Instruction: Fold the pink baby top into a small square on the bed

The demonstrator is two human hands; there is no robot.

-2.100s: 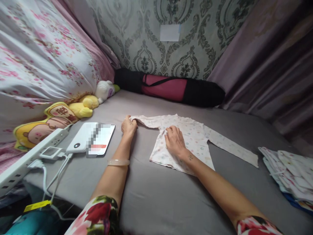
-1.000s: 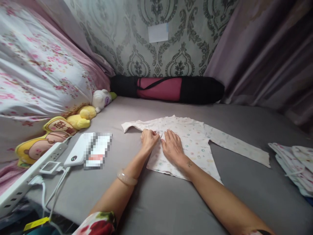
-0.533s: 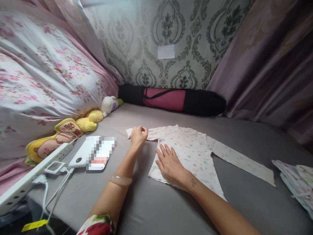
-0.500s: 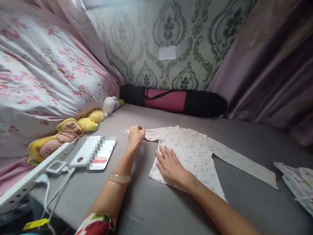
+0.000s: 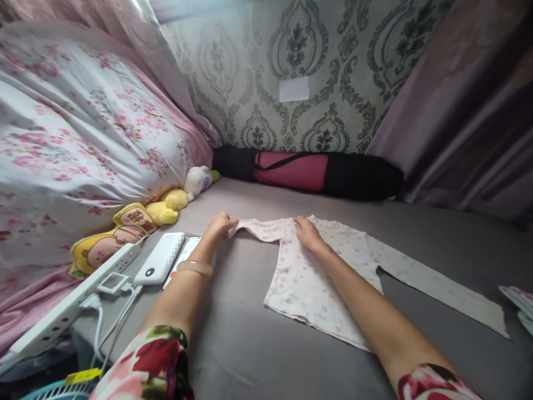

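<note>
A small white long-sleeved shirt with a pale dotted print lies spread on the grey sheet. My left hand pinches the cuff of its left-hand sleeve, which is lifted slightly and bent. At the shoulder near the collar, my right hand has its fingers curled and closed on the fabric; the fingertips are partly hidden. The other sleeve stretches out flat to the right. My right forearm covers part of the shirt's body.
To the left lie a white power bank, a phone partly behind my forearm, a power strip with cables, and plush toys. A black and pink long bag rests along the wall. Folded cloth sits at the right edge.
My right hand has moved from lying flat on the shirt's body up to its shoulder and closed there. My left hand has shifted slightly left with the cuff, and the view has shifted.
</note>
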